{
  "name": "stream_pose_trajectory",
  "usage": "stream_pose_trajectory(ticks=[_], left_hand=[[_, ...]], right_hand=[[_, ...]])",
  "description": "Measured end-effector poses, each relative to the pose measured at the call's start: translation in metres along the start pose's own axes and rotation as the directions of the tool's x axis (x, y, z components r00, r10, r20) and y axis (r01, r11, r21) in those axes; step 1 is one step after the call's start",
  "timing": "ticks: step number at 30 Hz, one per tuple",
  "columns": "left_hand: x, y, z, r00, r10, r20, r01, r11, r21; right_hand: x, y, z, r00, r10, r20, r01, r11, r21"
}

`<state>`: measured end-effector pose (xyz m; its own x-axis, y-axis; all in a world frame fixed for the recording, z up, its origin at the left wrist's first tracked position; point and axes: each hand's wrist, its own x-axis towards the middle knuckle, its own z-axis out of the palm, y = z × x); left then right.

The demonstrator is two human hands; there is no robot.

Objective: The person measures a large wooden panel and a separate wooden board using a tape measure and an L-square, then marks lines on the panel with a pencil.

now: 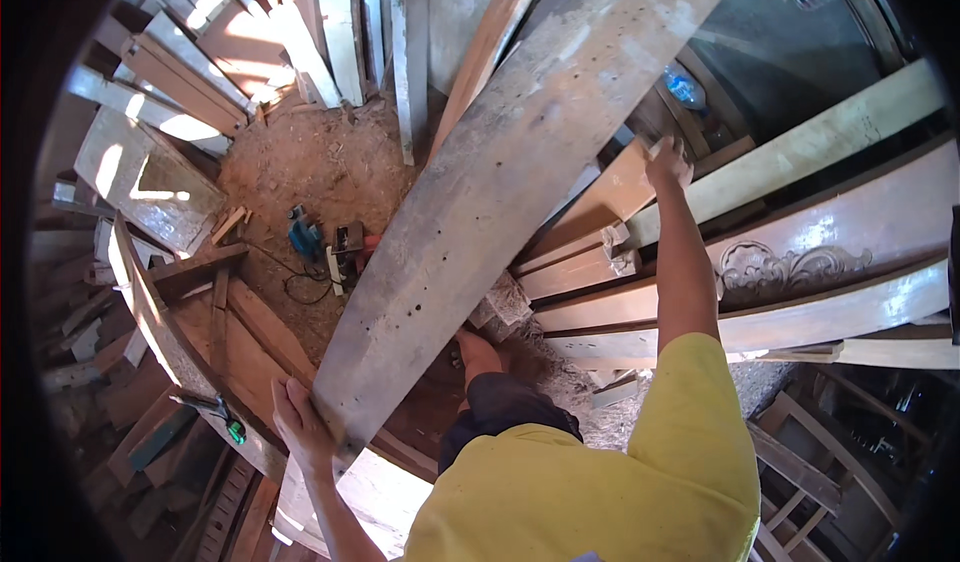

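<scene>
A long, weathered wooden plank (480,202) with small dark holes slants across the view, from the lower left to beyond the top edge. Beside its lower end, my left hand (303,427) grips the left edge, fingers pointing up; the thumb side is partly hidden. My right arm reaches forward to the right of the plank. There my right hand (670,160) is closed over the upper end of a brown board (612,190), with its fingers bent. Pale, notched wood pieces (618,247) sit just below that board.
A blue power tool (303,230) and a red-and-black one (352,247) lie on the sawdust-covered floor (310,162). Curved boards, one with a carved scroll (790,267), stack at right. A clamp (225,417) hangs on a curved piece at left. My bare foot (478,352) is below the plank.
</scene>
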<state>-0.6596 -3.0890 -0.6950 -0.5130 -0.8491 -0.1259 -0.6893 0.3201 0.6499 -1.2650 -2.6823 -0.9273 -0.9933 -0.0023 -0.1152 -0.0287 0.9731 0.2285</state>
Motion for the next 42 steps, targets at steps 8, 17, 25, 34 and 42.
stream_pose_trajectory(ticks=[8,17,25,34,42], left_hand=[[-0.018,-0.006,0.035,0.995,0.083,0.055,-0.082,0.996,-0.023],[-0.021,-0.004,0.028,0.997,0.065,0.046,-0.064,0.998,-0.004],[-0.025,0.001,0.02,0.995,0.072,0.062,-0.072,0.997,-0.01],[-0.026,-0.008,0.019,0.993,0.1,0.061,-0.098,0.995,-0.026],[-0.051,-0.049,0.108,0.979,0.086,0.186,-0.119,0.978,0.173]], right_hand=[[0.019,0.003,-0.008,0.985,0.03,0.169,-0.067,0.973,0.221],[-0.066,0.014,-0.052,0.999,-0.006,0.033,-0.001,0.977,0.212],[-0.157,0.059,-0.067,0.996,-0.009,-0.087,0.028,0.974,0.223],[-0.211,0.111,-0.061,0.972,0.007,-0.233,-0.07,0.962,-0.263],[-0.316,-0.032,-0.153,0.751,-0.261,-0.607,0.502,0.823,0.266]])
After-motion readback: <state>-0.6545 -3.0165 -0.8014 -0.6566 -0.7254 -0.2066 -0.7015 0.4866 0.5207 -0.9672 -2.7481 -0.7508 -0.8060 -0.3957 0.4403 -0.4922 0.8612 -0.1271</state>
